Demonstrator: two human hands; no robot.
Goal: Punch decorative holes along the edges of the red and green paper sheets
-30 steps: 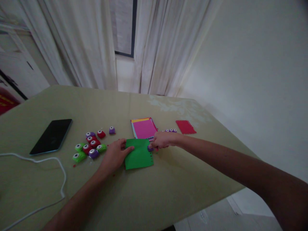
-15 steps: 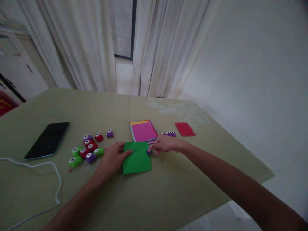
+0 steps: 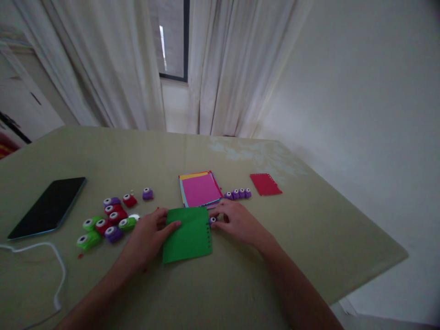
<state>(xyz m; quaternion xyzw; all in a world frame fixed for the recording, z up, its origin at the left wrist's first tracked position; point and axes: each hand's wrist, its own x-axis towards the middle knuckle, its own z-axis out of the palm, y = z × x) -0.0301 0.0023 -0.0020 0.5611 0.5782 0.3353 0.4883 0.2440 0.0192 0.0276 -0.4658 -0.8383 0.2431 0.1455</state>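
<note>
A square sheet of green paper (image 3: 188,236) has a row of small holes down its right edge. My left hand (image 3: 147,236) pinches the sheet's left edge, thumb on top and the other fingers beneath. At the sheet's upper right edge sits a small purple craft punch (image 3: 213,221) with a white round top. My right hand (image 3: 236,221) has its thumb and index finger around that punch. Just beyond the hand, several purple punches (image 3: 237,194) stand in a row. Left of my left hand lies a cluster of red, green and purple punches (image 3: 110,222).
Behind the green sheet lies a stack of coloured paper (image 3: 201,189), pink on top. A red sheet (image 3: 265,184) with punched edges rests to the right. At the left are a dark tablet (image 3: 50,206) and a white cable (image 3: 58,261). Small red scraps dot the table (image 3: 247,284).
My right hand has shifted its hold on the purple punch, fingers now around its sides rather than pressing its top. The punch is higher along the sheet's edge. The view has shifted slightly.
</note>
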